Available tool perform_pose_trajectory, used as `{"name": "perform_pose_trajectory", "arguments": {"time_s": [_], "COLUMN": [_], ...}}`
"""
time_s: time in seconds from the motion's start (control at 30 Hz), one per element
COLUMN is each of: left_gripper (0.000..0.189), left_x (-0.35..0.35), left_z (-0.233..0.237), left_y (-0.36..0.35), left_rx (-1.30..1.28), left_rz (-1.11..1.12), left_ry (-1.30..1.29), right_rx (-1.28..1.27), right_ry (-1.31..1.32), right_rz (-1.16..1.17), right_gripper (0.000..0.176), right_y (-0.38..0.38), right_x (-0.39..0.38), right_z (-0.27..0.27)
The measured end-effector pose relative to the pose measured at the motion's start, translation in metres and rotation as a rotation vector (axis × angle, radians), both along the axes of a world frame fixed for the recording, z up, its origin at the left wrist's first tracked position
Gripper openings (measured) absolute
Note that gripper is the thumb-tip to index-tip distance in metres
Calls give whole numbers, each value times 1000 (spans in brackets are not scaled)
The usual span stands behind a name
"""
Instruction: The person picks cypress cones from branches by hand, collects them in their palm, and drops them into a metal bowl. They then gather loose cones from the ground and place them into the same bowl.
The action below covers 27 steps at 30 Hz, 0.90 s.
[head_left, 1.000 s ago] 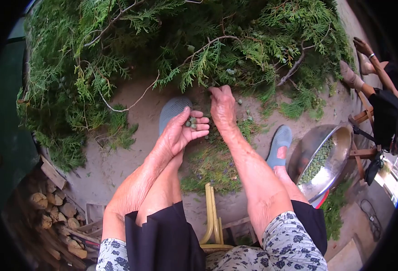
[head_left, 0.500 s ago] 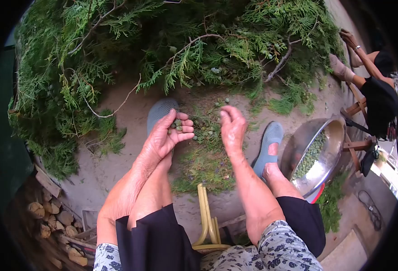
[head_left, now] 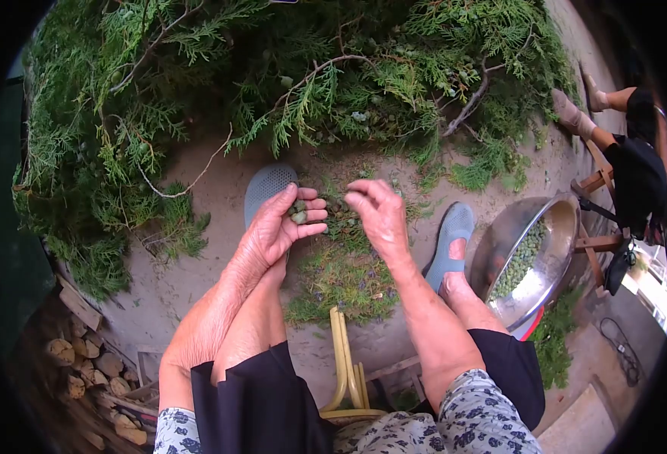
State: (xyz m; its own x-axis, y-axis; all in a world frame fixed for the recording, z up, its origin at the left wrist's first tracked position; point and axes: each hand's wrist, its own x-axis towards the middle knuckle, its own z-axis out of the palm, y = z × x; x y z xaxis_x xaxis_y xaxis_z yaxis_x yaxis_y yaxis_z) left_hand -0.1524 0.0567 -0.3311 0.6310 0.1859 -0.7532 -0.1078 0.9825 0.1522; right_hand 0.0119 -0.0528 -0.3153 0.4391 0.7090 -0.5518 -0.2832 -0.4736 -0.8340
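My left hand (head_left: pixel 280 219) is palm up over a grey-blue shoe, its fingers curled around several small green cones (head_left: pixel 298 214). Just to its right, my right hand (head_left: pixel 382 216) is bent with thumb and forefinger close together, pointing toward the left palm. Whether a cone sits between those fingertips is too small to make out. Below both hands, loose cones and green sprigs (head_left: pixel 341 280) are scattered on the ground. A large heap of conifer branches (head_left: pixel 310 83) bearing more cones rises in front.
A metal basin (head_left: pixel 545 284) partly filled with green cones (head_left: pixel 521 261) leans beside my right foot. Split firewood (head_left: pixel 110 363) is stacked at lower left. Another person's legs (head_left: pixel 598 125) and a wooden stool (head_left: pixel 598 242) are at the right. A yellow chair piece (head_left: pixel 341 363) stands between my knees.
My right hand has moved left, toward the left palm, and its fingers now point that way. My left hand stays nearly in place. At the right, the other person's arm has drawn back.
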Motion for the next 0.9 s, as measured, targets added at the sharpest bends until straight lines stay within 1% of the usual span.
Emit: {"name": "perform_pose_trajectory", "arguments": {"time_s": [0.07,0.1,0.13,0.17,0.2,0.23,0.3,0.33,0.4,0.43,0.47,0.53,0.57,0.6,0.67,0.7,0.73,0.8,0.83,0.87,0.9], "left_gripper": [42,42,42,42,42,41,41,41,40,39,39,36,34,34,32,32,31,30,27,24,24], "left_x": [-2,-2,-3,-3,-4,-3,1,2,1,0,-5,-16,-17,-17,-19,-19,-18,-19,-19,-18,-14], "left_z": [-1,-1,-2,-3,-3,-4,0,3,7,8,3,-7,-6,-4,-1,0,0,-1,-3,-4,-1], "left_y": [0,0,1,0,-1,0,-1,-1,0,0,0,2,1,2,3,4,4,2,2,2,3], "left_rx": [4,8,10,9,7,6,2,-2,-8,-13,-13,-29,-47,-45,-45,-44,-56,-72,-62,-52,-52], "left_rz": [-29,-38,-45,-45,-29,-12,-2,8,33,56,55,106,135,135,180,182,181,179,168,157,155], "left_ry": [5,14,23,28,11,-7,23,52,45,37,37,-41,21,25,30,30,28,22,40,58,54], "right_rx": [-118,-115,-113,-157,-202,-201,-185,-185,14,-50,-50,-32,-32,-30,-158,-69,-70,-305,-256,-256,-214], "right_ry": [-794,-856,-854,-918,-982,-980,-631,-631,-115,-34,-33,-725,-774,-771,-739,-797,-797,-80,36,30,204], "right_rz": [64,75,75,130,186,185,-13,-11,193,157,155,321,322,322,464,337,339,-108,-153,-156,-185], "right_gripper": [21,21,21,19,18,18,21,21,27,35,35,41,39,39,35,29,29,25,14,14,10], "right_y": [0,2,4,5,10,11,13,14,13,15,16,17,18,17,16,20,20,17,11,2,-2], "right_x": [8,11,14,16,15,13,5,1,-6,-10,-11,-13,-18,-19,-16,-11,-5,11,20,28,32], "right_z": [-22,-30,-37,-44,-41,-37,-17,-6,16,25,21,3,-8,-18,-35,-34,-30,-16,-16,-21,-22]}}
